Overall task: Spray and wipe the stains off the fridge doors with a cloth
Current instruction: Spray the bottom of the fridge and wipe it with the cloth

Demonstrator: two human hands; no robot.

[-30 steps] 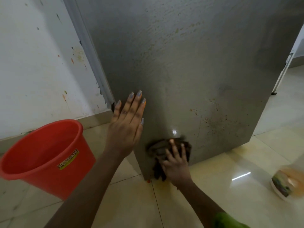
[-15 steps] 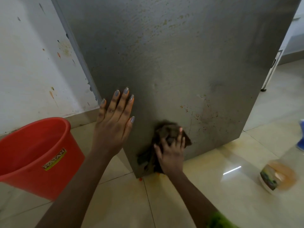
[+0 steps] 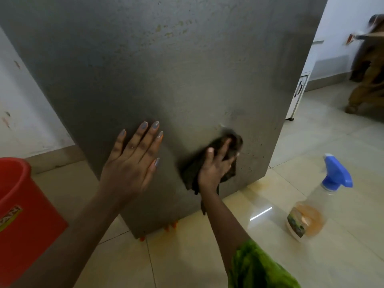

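Grey fridge door [image 3: 187,80] before me: my left hand [image 3: 133,163] rests flat on it, fingers straight; beside it, my right hand [image 3: 214,169] presses the dark cloth [image 3: 190,175] against the door's lower part with outstretched fingers.

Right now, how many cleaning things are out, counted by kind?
Cloth: 1
Spray bottle: 1
Bucket: 1
Total: 3
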